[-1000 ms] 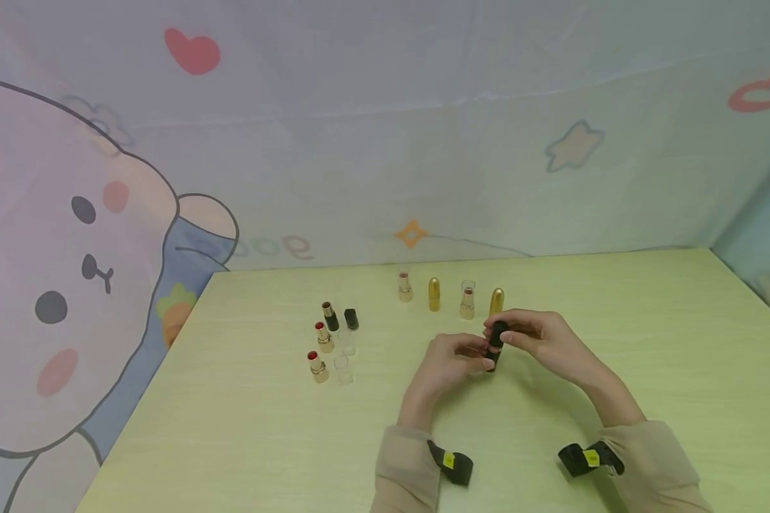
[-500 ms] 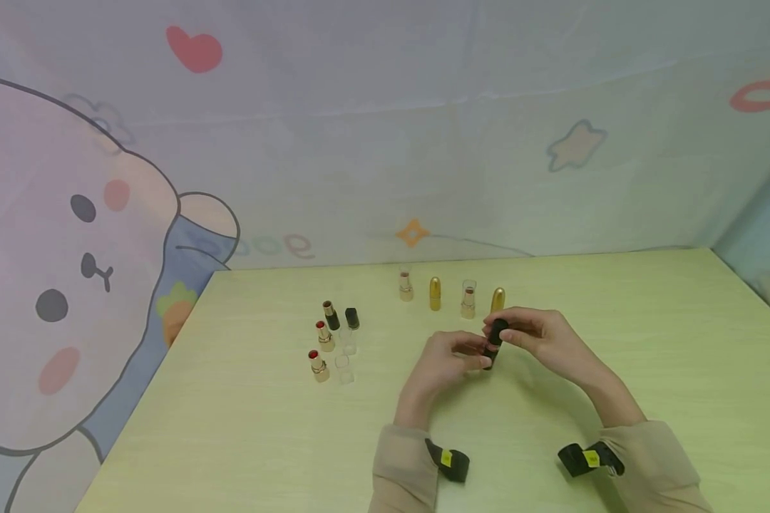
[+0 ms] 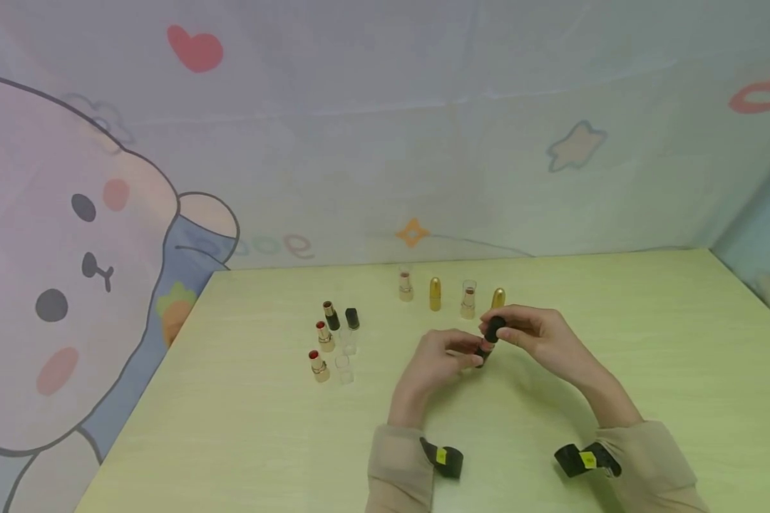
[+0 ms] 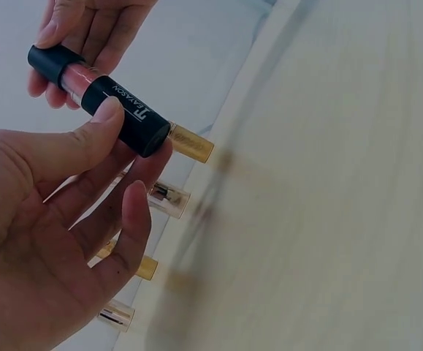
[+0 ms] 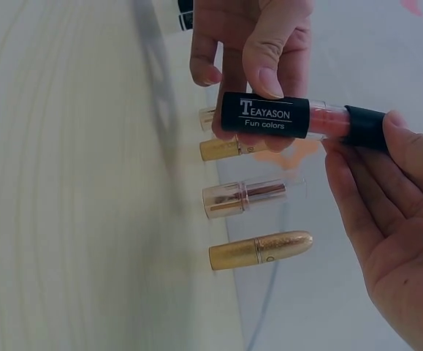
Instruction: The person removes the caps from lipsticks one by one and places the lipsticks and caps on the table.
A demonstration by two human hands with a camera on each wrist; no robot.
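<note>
Seemingly midway: left hand [image 3: 439, 358] pinches black tube [image 5: 266, 117], right hand [image 3: 542, 335] pinches half-off cap [image 3: 494, 328]; three uncapped lipsticks [image 3: 324, 337] leftward, four capped lipsticks [image 3: 435, 294] near back edge of worktop [image 3: 250, 442].

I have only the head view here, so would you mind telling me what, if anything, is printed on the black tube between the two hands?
Observer: In the right wrist view, the black tube reads "TEAYASON", with "Fun colors" beneath.

Operator: Thank you. The right hand hides the bottom of the rightmost gold tube; is it standing on the table?

Observer: Yes, the right wrist view shows its base on the tabletop.

Operator: And what lies between the two black ends, please?

Observer: Both wrist views show a clear section with pinkish red inside.
</note>
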